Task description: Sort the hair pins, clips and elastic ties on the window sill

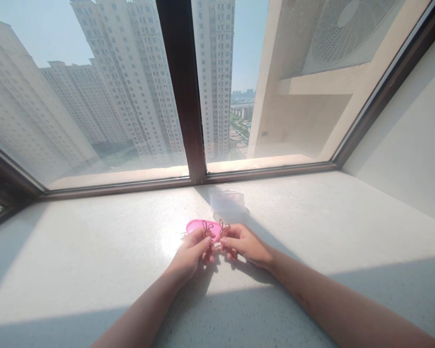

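Both my hands meet over a white stone window sill [94, 251]. My left hand [190, 253] pinches a small brown wire clip [207, 228] between its fingertips. My right hand [244, 244] pinches a second brown wire clip [224, 227] of the same looped shape. The two clips stand side by side, almost touching. Just behind them lies a flat pink lid or tray [197, 225] on the sill. A small clear plastic container [227, 200] with reddish contents stands a little farther back, near the window frame.
A dark window frame [183, 96] with a central post runs along the back of the sill. A white wall [413, 140] closes the right side. Strong sunlight falls across the sill, and tall buildings show outside the glass.
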Motion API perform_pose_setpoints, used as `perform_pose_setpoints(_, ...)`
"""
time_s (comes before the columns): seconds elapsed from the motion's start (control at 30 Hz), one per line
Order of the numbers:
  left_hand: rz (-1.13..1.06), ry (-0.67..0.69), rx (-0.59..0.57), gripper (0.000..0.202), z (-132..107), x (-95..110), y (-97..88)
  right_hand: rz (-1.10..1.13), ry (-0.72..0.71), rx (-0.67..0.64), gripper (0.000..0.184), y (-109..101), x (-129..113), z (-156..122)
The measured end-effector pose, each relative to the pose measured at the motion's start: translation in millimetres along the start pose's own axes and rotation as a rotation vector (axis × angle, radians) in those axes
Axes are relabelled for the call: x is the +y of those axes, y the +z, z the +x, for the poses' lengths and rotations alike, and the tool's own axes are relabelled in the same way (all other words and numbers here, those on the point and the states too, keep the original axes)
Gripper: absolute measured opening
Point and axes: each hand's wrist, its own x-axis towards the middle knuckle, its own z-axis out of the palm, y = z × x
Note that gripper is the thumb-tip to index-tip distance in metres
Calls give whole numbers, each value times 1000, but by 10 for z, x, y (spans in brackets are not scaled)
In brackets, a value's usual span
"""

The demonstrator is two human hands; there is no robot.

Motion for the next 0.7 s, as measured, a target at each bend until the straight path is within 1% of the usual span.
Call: perform_pose_setpoints(0.7,6,-20,17,17,-9,17,10,-3,-2,-6,24,0,-5,-4)
